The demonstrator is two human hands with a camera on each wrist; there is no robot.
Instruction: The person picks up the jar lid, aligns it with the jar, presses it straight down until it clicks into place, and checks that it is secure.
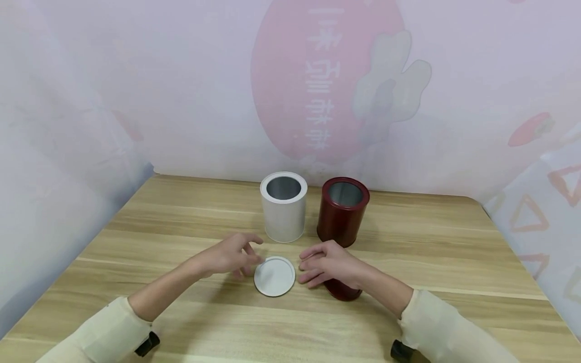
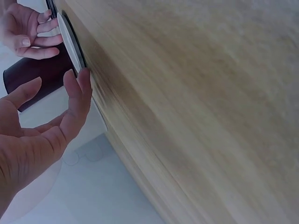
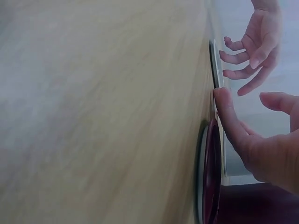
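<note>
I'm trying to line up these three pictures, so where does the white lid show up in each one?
Head: the white lid lies flat on the table, low centre, between the left hand and right hand.
Left wrist: seen edge-on at top left, by the fingertips.
Right wrist: edge-on at upper right.
Shared landmark: the red lid, next to it in every view.

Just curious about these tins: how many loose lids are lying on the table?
2: a white lid lies flat between the hands, and a dark red lid lies partly hidden under the right hand.
</note>
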